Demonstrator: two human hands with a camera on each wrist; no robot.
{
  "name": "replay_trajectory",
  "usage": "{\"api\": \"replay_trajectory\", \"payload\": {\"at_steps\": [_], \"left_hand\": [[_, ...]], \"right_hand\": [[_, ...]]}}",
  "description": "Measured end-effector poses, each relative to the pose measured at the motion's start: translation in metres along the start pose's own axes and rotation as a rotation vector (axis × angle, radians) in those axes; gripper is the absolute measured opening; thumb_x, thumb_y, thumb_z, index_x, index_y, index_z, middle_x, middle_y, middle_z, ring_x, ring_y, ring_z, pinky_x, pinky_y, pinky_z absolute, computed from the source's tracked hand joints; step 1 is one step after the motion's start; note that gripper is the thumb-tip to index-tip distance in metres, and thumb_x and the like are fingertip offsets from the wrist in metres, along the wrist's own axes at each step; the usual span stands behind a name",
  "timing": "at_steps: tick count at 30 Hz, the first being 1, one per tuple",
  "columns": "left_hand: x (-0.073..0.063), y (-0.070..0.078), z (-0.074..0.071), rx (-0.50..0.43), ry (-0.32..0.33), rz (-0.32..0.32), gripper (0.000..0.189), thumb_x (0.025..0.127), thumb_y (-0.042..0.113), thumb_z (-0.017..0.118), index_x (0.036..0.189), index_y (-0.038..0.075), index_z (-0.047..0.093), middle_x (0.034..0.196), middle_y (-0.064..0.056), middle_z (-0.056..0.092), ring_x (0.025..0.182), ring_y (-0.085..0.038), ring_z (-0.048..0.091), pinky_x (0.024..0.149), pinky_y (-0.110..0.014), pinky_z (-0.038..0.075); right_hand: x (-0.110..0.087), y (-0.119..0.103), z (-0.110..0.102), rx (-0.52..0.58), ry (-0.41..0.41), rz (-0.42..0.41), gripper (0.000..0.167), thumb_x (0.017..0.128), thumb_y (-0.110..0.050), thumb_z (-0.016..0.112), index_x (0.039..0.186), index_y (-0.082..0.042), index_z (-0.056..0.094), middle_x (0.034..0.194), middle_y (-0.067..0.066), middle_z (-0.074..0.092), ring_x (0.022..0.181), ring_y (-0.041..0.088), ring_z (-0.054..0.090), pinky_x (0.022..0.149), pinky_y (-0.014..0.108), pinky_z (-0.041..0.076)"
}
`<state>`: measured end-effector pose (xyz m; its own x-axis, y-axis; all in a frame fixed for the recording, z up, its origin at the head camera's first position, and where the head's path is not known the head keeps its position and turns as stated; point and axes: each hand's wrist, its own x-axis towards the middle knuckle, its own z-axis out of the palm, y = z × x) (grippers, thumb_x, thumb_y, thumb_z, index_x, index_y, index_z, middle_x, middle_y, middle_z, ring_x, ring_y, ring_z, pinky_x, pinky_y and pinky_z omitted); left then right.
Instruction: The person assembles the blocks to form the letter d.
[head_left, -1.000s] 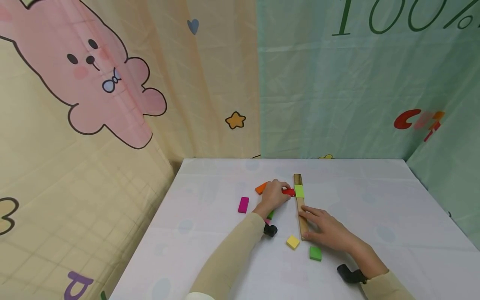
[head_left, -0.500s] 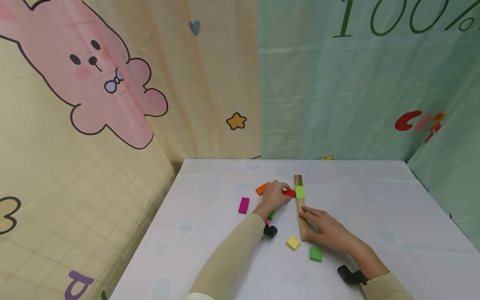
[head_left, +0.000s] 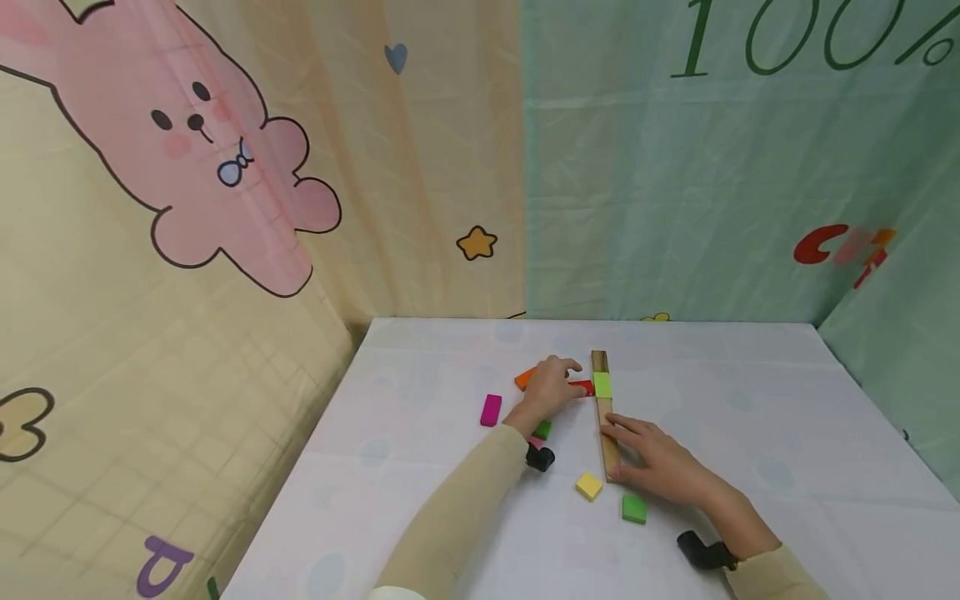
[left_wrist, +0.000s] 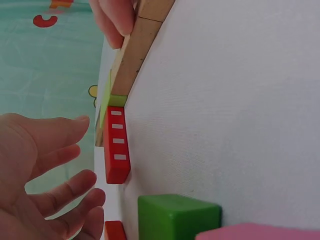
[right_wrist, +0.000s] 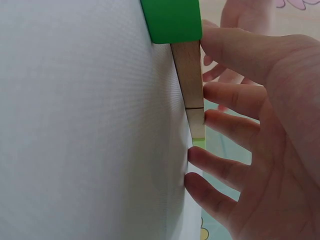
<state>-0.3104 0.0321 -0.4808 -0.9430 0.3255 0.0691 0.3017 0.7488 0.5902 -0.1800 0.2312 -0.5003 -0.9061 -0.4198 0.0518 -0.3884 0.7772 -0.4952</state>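
Observation:
My left hand [head_left: 550,390] hovers with spread fingers just beside a red block [left_wrist: 118,145] that has white marks on its side. In the left wrist view a gap shows between those fingers and the block. The red block's far end touches a light-green block [head_left: 602,385] set in a straight row of wooden blocks [head_left: 608,446]. My right hand [head_left: 660,461] rests along the near part of that row. Its thumb and fingers [right_wrist: 232,95] are fairly straight, with tips against the wood. The left hand partly hides the red block in the head view.
Loose blocks lie on the white table [head_left: 360,517]: magenta [head_left: 491,410], orange [head_left: 524,378], dark green [head_left: 542,430], pink [left_wrist: 260,232], yellow [head_left: 588,486] and green [head_left: 633,509]. Printed curtains [head_left: 675,208] stand behind the table. Black wrist mounts [head_left: 703,550] sit on both arms.
My left fingers have loosened from the red block and lifted slightly away, leaving it against the light-green block. The right hand keeps its place; the whole view has shifted slightly.

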Motion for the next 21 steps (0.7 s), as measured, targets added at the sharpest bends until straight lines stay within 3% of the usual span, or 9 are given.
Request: {"api": "replay_trajectory", "payload": {"at_steps": [9, 21], "left_hand": [[0.0, 0.001, -0.022, -0.022, 0.017, 0.021, 0.037, 0.09, 0.027, 0.078, 0.125, 0.018, 0.071, 0.115, -0.008, 0.063, 0.096, -0.016, 0.058, 0.074, -0.027, 0.05], [0.004, -0.011, -0.039, 0.037, 0.043, 0.027, 0.036, 0.092, 0.024, 0.076, 0.126, 0.014, 0.071, 0.117, -0.01, 0.063, 0.102, -0.02, 0.06, 0.082, -0.03, 0.051]], "right_hand": [[0.0, 0.003, 0.002, 0.006, -0.002, 0.004, 0.075, 0.089, -0.05, 0.073, 0.149, -0.013, 0.05, 0.159, 0.012, 0.035, 0.14, 0.044, 0.034, 0.102, 0.067, 0.038], [0.0, -0.003, -0.002, 0.004, -0.007, 0.021, 0.075, 0.088, -0.05, 0.074, 0.149, -0.013, 0.051, 0.158, 0.013, 0.036, 0.14, 0.044, 0.035, 0.101, 0.068, 0.039]]}}
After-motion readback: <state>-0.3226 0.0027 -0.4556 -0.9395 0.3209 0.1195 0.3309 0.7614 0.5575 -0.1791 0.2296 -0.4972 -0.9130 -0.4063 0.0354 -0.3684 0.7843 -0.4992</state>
